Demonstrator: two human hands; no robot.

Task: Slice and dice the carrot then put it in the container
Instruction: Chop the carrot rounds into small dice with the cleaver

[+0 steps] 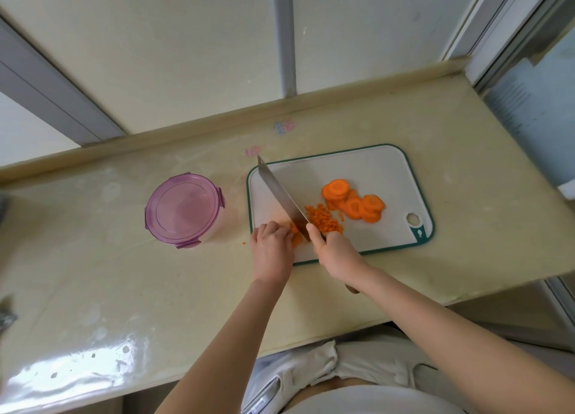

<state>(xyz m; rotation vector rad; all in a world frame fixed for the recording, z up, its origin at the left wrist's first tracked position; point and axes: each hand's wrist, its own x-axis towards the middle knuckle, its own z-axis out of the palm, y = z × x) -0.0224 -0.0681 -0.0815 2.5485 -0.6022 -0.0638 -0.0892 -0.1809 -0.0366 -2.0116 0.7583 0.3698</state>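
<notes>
A white cutting board [373, 171] with a green rim lies on the counter. Round carrot slices [353, 202] are piled at its middle right. Diced carrot [323, 219] lies just right of the knife blade [280, 196]. My right hand [333, 248] grips the knife handle, the blade angled up to the left with its heel down on the board. My left hand [272, 242] has curled fingers pressing on a small bunch of carrot pieces [295, 234] left of the blade. A round container [183, 210] with a purple lid on stands left of the board.
The cream counter [124, 289] runs along a wall with a raised back ledge [217, 118]. A tiny carrot bit [244, 243] lies on the counter left of the board. A window frame borders the counter's right end.
</notes>
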